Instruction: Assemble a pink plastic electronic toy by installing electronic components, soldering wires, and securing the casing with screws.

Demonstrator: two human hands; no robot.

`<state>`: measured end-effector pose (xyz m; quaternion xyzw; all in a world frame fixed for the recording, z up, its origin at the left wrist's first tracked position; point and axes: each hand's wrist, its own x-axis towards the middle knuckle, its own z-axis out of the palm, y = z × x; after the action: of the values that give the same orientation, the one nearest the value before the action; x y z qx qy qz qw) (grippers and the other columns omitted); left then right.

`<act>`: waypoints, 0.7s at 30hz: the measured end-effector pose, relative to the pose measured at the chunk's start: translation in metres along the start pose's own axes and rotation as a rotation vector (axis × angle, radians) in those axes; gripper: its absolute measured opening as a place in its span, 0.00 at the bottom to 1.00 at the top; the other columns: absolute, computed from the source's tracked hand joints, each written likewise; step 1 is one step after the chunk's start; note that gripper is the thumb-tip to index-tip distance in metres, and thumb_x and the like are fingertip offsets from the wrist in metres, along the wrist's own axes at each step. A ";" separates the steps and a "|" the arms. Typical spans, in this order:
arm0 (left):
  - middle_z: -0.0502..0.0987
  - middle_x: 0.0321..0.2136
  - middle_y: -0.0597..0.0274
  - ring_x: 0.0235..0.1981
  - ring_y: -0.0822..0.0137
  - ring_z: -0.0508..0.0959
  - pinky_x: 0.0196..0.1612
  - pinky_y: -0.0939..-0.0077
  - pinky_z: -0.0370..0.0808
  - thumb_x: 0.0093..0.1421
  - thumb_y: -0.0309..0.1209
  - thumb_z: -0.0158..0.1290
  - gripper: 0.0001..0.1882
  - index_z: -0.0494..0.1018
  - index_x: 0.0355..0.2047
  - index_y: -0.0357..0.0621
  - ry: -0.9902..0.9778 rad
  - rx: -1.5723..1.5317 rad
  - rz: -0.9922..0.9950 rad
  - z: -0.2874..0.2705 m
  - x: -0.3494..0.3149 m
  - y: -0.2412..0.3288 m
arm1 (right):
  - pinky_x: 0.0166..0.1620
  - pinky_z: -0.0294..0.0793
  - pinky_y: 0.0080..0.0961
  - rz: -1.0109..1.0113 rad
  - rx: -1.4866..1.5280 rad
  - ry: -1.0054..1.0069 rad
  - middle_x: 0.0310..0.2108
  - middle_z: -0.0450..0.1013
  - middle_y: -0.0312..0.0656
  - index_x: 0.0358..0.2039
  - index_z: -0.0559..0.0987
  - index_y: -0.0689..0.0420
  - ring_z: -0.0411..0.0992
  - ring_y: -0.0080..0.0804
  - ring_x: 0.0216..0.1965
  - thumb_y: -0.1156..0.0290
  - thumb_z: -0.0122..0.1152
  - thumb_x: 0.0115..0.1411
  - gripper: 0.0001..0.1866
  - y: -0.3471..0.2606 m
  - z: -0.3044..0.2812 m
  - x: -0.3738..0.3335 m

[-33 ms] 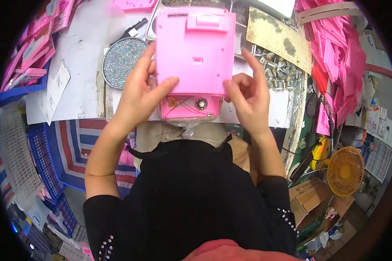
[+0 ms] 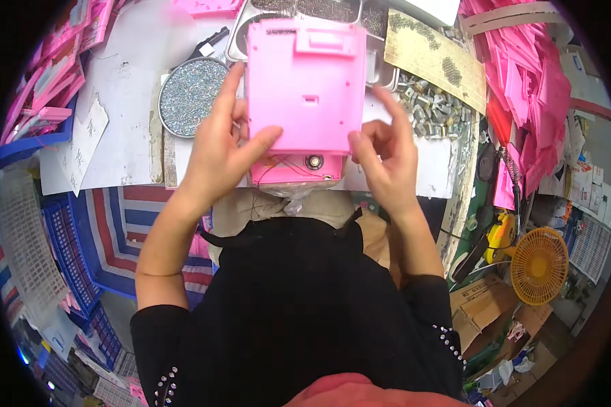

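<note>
A flat pink plastic panel (image 2: 305,122), with a raised rectangular housing near its far edge and a small slot in its middle, is held up over the workbench. My left hand (image 2: 227,142) grips its left edge, thumb on the top face and fingers around the side. At the lower right edge, the thumb of my right hand (image 2: 390,149) presses against the panel, with the index finger stretched up beside it. Below the panel's near edge shows a second pink plastic part (image 2: 299,173) with thin wires and a round metal piece, resting on crumpled clear plastic.
A round tray of small metal screws (image 2: 193,97) stands left of the panel. Behind it are metal trays (image 2: 329,9) of small parts. Metal pieces (image 2: 431,112) lie at right beside a board (image 2: 436,57). Pink parts are piled on both sides; an orange fan (image 2: 539,266) stands lower right.
The panel has shifted slightly toward me and to the right, covering more of the wired pink part. My hands have moved a little with it.
</note>
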<state>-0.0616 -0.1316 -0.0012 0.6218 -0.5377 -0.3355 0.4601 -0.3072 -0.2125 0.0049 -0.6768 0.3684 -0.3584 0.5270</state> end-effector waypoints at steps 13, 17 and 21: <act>0.78 0.28 0.62 0.27 0.77 0.74 0.33 0.82 0.71 0.62 0.28 0.60 0.38 0.58 0.71 0.37 0.016 0.065 0.131 0.024 -0.015 -0.028 | 0.25 0.69 0.29 0.027 -0.403 -0.073 0.18 0.70 0.39 0.60 0.72 0.56 0.72 0.32 0.18 0.68 0.67 0.63 0.25 0.043 0.006 -0.025; 0.69 0.20 0.70 0.20 0.79 0.65 0.26 0.81 0.64 0.64 0.28 0.60 0.36 0.60 0.70 0.36 0.042 0.124 -0.054 0.024 -0.036 -0.013 | 0.25 0.69 0.29 0.013 -0.390 -0.100 0.17 0.70 0.40 0.59 0.74 0.56 0.71 0.32 0.18 0.67 0.69 0.63 0.26 0.043 0.003 -0.023; 0.63 0.16 0.70 0.17 0.77 0.62 0.23 0.77 0.62 0.64 0.29 0.60 0.34 0.63 0.68 0.34 0.124 0.245 -0.071 0.033 -0.053 -0.017 | 0.25 0.69 0.29 0.043 -0.357 0.010 0.17 0.70 0.41 0.62 0.75 0.56 0.71 0.31 0.17 0.66 0.70 0.62 0.28 0.048 0.009 -0.032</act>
<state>-0.0957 -0.0869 -0.0326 0.7116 -0.5228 -0.2442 0.4010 -0.3202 -0.1887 -0.0472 -0.7498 0.4431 -0.2794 0.4042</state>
